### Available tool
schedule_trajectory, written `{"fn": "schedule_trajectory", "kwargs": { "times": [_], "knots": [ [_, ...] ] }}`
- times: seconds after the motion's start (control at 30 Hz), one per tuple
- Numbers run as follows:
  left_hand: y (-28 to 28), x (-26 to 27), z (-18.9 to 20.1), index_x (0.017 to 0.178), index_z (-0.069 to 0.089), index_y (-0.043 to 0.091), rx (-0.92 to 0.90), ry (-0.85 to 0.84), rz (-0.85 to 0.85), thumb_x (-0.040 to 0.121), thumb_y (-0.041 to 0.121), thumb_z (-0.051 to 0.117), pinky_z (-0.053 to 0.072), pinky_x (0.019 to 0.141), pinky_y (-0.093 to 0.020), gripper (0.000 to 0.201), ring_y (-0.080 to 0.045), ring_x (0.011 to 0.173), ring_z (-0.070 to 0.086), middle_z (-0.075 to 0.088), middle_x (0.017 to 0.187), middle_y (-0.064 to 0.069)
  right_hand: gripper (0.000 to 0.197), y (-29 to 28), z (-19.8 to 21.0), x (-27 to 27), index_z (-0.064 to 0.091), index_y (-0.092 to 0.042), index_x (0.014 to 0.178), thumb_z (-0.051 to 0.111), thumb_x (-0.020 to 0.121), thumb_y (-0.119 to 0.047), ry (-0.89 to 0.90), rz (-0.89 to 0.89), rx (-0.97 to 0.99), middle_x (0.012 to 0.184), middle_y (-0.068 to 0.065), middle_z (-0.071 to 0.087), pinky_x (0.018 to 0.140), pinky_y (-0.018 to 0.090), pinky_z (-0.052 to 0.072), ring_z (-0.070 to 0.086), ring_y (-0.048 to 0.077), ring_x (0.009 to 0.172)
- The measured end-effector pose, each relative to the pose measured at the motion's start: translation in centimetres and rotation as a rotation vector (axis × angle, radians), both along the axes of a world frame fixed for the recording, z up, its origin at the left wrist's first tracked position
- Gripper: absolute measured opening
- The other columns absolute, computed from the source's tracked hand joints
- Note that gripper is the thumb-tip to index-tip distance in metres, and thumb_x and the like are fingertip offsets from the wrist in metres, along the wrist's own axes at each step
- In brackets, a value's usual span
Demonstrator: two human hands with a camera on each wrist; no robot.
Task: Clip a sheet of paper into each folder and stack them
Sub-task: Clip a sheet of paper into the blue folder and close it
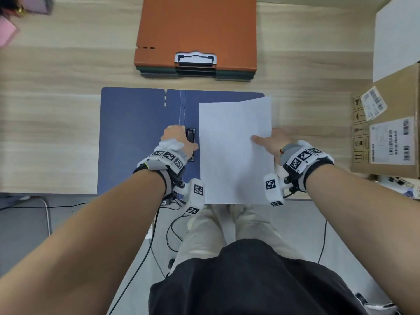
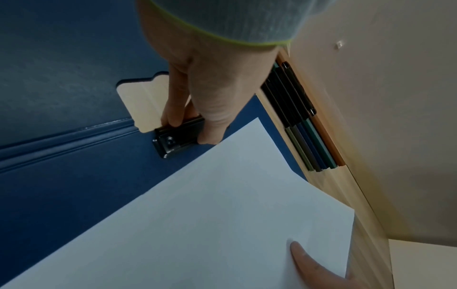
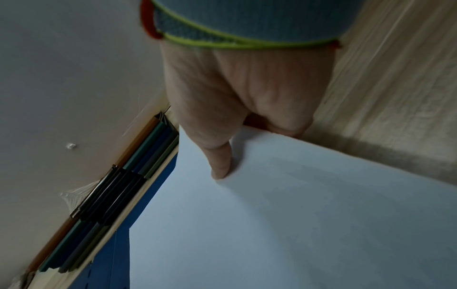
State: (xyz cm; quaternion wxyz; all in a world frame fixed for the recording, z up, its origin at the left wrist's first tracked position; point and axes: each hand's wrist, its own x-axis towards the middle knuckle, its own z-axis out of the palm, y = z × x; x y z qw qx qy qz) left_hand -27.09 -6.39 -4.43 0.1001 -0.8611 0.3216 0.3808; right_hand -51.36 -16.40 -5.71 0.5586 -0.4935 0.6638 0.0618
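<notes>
A blue folder (image 1: 136,137) lies open on the wooden table (image 1: 50,123). My left hand (image 1: 177,138) grips the black metal clip (image 2: 178,138) at the folder's spine, thumb and fingers pinching its lever. My right hand (image 1: 271,142) pinches the right edge of a white sheet of paper (image 1: 234,151), thumb on top, fingers under it. The sheet (image 2: 210,224) lies over the folder's right half, its left edge just short of the clip. A stack of closed folders with an orange one (image 1: 196,32) on top sits behind.
A cardboard box (image 1: 386,130) with labels stands at the table's right side, with a white board (image 1: 395,39) behind it. Pink and dark items (image 1: 13,21) lie at the far left corner. Cables hang below the table's front edge by my legs.
</notes>
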Motion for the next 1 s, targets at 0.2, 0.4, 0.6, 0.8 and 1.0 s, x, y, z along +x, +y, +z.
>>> {"fn": "schedule_trajectory", "kwargs": {
  "times": [0.2, 0.4, 0.6, 0.8, 1.0],
  "knots": [
    [0.5, 0.5, 0.4, 0.095, 0.069, 0.014, -0.064, 0.051, 0.032, 0.082, 0.032, 0.074, 0.05, 0.063, -0.029, 0.022, -0.023, 0.072, 0.062, 0.069, 0.092, -0.005, 0.037, -0.2, 0.0, 0.6, 0.063, -0.009, 0.125, 0.071, 0.09, -0.021, -0.13, -0.157, 0.026, 0.119, 0.006, 0.069, 0.093, 0.039, 0.052, 0.066, 0.027, 0.104],
    [1.6, 1.8, 0.5, 0.106, 0.075, 0.017, -0.176, 0.153, 0.122, 0.084, 0.021, 0.071, 0.058, 0.09, -0.038, 0.023, -0.026, 0.094, 0.07, 0.073, 0.104, -0.001, 0.047, -0.4, -0.2, 1.7, 0.064, -0.011, 0.122, 0.078, 0.081, -0.03, -0.143, -0.169, 0.093, 0.114, 0.001, 0.07, 0.097, 0.044, 0.051, 0.066, 0.027, 0.106],
    [2.0, 2.1, 0.5, 0.104, 0.076, 0.012, -0.232, 0.224, 0.162, 0.081, 0.015, 0.071, 0.059, 0.088, -0.04, 0.024, -0.027, 0.091, 0.073, 0.076, 0.099, -0.005, 0.053, -1.0, -1.2, 1.2, 0.067, -0.016, 0.12, 0.082, 0.074, -0.037, -0.164, -0.174, 0.117, 0.116, 0.002, 0.072, 0.102, 0.05, 0.048, 0.067, 0.029, 0.109],
    [2.0, 2.3, 0.5, 0.106, 0.076, 0.013, -0.24, 0.273, 0.197, 0.081, 0.014, 0.074, 0.059, 0.089, -0.039, 0.025, -0.026, 0.09, 0.074, 0.076, 0.101, -0.005, 0.056, -0.3, -1.6, 2.0, 0.061, -0.008, 0.124, 0.079, 0.078, -0.035, -0.072, -0.116, 0.029, 0.119, 0.007, 0.068, 0.101, 0.047, 0.049, 0.064, 0.029, 0.11],
    [2.1, 2.7, 0.4, 0.112, 0.071, 0.008, -0.239, 0.345, 0.308, 0.086, 0.008, 0.071, 0.061, 0.081, -0.032, 0.027, -0.026, 0.083, 0.076, 0.076, 0.099, -0.009, 0.047, -0.5, -0.7, 2.8, 0.062, -0.007, 0.121, 0.076, 0.083, -0.031, -0.016, -0.109, -0.029, 0.116, 0.009, 0.069, 0.098, 0.046, 0.051, 0.065, 0.031, 0.107]
  ]
}}
